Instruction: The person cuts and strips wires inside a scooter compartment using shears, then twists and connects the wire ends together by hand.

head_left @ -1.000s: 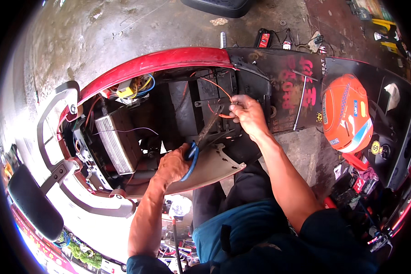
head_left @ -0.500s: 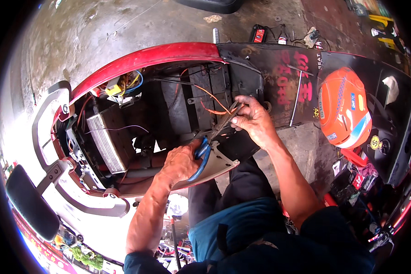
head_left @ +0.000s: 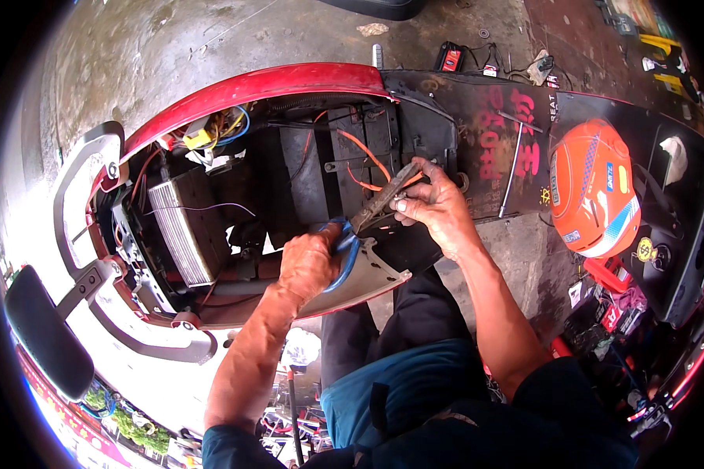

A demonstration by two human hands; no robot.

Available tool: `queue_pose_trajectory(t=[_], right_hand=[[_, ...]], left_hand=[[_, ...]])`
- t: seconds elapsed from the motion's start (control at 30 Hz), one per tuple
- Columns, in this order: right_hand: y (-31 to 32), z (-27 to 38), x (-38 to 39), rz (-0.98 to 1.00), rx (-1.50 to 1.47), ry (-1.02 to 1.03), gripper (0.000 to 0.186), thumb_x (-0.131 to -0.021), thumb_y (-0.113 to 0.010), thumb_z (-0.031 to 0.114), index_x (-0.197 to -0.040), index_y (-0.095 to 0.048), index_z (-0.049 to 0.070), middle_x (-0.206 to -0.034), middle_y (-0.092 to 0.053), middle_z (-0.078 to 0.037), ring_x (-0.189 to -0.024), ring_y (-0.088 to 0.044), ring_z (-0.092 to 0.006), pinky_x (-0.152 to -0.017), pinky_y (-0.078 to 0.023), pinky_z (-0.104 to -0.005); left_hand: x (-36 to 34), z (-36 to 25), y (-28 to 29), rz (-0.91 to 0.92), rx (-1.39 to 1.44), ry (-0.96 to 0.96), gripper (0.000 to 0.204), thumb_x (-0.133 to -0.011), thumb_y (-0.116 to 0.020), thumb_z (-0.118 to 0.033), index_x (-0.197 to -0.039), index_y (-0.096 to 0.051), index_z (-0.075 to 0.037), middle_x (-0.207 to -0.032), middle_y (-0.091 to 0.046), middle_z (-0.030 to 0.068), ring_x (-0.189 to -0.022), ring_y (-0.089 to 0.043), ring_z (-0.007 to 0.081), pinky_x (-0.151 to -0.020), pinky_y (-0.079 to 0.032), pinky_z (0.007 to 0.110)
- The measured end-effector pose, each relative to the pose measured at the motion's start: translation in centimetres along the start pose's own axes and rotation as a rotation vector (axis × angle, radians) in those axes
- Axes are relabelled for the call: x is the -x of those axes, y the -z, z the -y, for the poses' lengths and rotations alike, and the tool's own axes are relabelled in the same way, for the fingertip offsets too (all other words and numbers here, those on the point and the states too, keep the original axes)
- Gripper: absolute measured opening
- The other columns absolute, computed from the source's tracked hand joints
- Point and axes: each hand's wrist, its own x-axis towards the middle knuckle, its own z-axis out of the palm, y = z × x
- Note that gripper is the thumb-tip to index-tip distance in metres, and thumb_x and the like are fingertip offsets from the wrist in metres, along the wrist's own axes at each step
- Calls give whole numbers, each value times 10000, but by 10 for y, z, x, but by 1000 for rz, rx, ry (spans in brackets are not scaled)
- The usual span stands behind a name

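My left hand [head_left: 309, 262] is closed around blue-handled pliers [head_left: 346, 262] above the near edge of the open scooter body [head_left: 289, 81]. Their jaws meet the lower end of a dark, dirty flat strip [head_left: 382, 202]. At the strip's upper end, my right hand [head_left: 438, 205] pinches it between thumb and fingers. Orange wires [head_left: 374, 152] run out of the body to the strip beside my right fingertips. How they join it is hidden. Below the pliers lies a pale bracket edge [head_left: 377, 262] with holes.
A silver finned block [head_left: 181, 230] and a yellow connector [head_left: 199, 139] with coloured wires sit inside the body. Grey grab rails [head_left: 69, 211] and a black backrest pad [head_left: 48, 332] stick out left. Rightward lie a T-handle wrench [head_left: 513, 168] and an orange helmet [head_left: 590, 187].
The dark strip has turned, so more of its broad side shows. My right hand has shifted slightly around its upper end. The pliers stay in my left hand at the lower end.
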Motion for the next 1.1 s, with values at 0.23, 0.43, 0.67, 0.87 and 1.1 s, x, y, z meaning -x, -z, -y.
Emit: queue_pose_trajectory(t=[0.23,0.43,0.67,0.87,1.1], right_hand=[[8,-9,0,179,766,-176,415,-801,-649,35,-1184,-498,-13,-838,-641,-100,-748,-613,-150,-657,-492,-286],[-39,-29,-8,371,1374,174,119,-765,-557,56,-868,-589,7,-847,-627,-196,-859,-600,-369,-758,-465,-442],[-24,0,95,-268,546,367,257,-852,-574,36,-1108,-561,20,-886,-610,-101,-803,-603,-168,-739,-480,-275],[93,-73,151,-760,1179,344,361,-823,-572,8,-1180,-527,8,-1103,-559,-112,-999,-547,-195,-855,-428,-277],[-19,-30,38,-66,110,-302,418,-876,-602,234,-1199,-487,-6,-958,-616,-102,-741,-621,-156,-606,-504,-262]], left_hand=[[9,36,3,-12,-33,-10,256,-792,-601,-225,-1031,-617,-133,-807,-652,178,-750,-630,374,-686,-488,461],[-10,67,-3,-18,-201,414,428,-806,-555,-337,-1040,-558,22,-927,-647,239,-909,-625,388,-824,-491,444],[7,61,1,25,-167,434,443,-788,-566,-360,-1012,-576,22,-975,-638,244,-939,-621,377,-837,-489,431],[-29,86,-15,-94,-169,382,450,-789,-580,-366,-991,-555,35,-945,-633,262,-928,-617,392,-813,-495,445],[-60,115,-44,5,-52,524,425,-832,-504,-180,-1167,-402,61,-1101,-586,270,-1066,-552,414,-925,-441,443]])
